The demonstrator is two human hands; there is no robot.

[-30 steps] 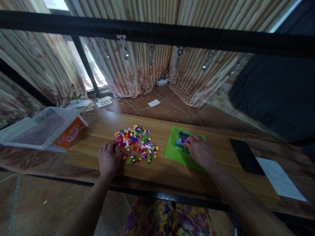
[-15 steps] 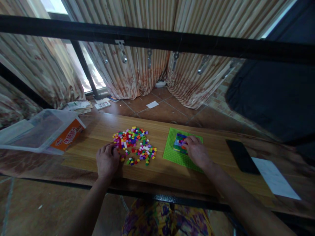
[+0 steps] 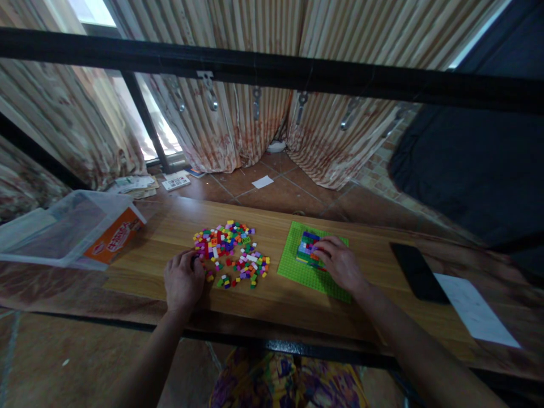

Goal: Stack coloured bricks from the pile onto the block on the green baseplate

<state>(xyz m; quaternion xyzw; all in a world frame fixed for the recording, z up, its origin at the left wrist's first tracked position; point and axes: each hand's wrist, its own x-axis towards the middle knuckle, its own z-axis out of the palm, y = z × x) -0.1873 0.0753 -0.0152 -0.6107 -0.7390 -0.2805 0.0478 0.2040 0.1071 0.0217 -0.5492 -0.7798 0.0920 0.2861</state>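
A green studded baseplate (image 3: pixel 291 263) lies on the wooden table, carrying a low block of multicoloured toy bricks (image 3: pixel 306 249). My right hand (image 3: pixel 340 263) is over the right side of that block, thumb and fingers pinched together on a small purple brick (image 3: pixel 314 248) at its top. To the left spreads a loose pile of small coloured toy bricks (image 3: pixel 229 238). At its left edge rests my left hand (image 3: pixel 183 280), fingers curled down among the nearest bricks. Those fingertips are mostly hidden, so whatever they hold cannot be made out.
A clear plastic box (image 3: pixel 72 226) with an orange label stands at the table's left end. On the right lie a black phone (image 3: pixel 419 272) and a white paper sheet (image 3: pixel 476 309). A dark metal bar (image 3: pixel 272 65) crosses the view above the table's far side.
The baseplate has turned slightly, its near left corner shifting left. My right hand stays at the brick block, and my left hand remains by the pile.
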